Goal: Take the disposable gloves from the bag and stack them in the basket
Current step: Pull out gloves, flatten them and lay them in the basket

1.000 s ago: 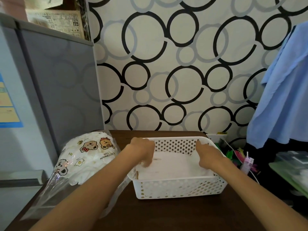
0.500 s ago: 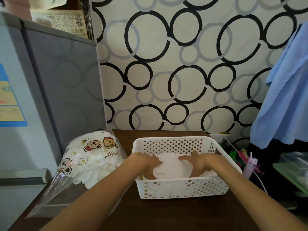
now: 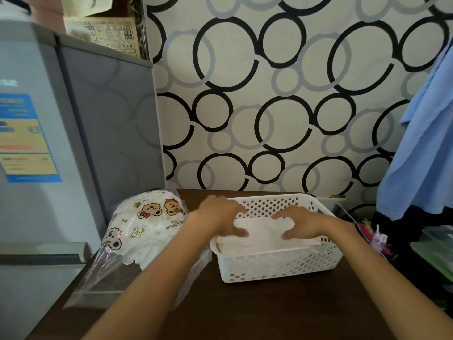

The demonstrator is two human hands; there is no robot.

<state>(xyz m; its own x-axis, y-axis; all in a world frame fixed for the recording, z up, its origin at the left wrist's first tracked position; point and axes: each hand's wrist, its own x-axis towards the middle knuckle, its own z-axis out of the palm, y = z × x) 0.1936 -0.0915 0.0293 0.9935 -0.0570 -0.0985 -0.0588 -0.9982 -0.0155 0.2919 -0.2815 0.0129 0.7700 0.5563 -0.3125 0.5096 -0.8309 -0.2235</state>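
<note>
The task is looking partly done, as far as can be judged. A flat white pile of gloves (image 3: 267, 238) is already lying in the basket (image 3: 282, 268), at lower centre of the frame, and filling most of its floor. Both hands are reaching into the basket: the left hand (image 3: 221, 217) is resting on the pile's left end, the right hand (image 3: 297, 222) on its right end. Their fingers are spread and lying flat on the top layer, pressing rather than gripping, so they seem to be smoothing the stack.

Plenty is remaining. The bag (image 3: 147, 231), at lower left of the frame just beside the basket, is bulging with white gloves behind its cartoon print, and its clear mouth is trailing toward the near edge of the desk (image 3: 269, 312). How many gloves are sitting in either container cannot be told. More trips from bag to basket are probably waiting.
</note>
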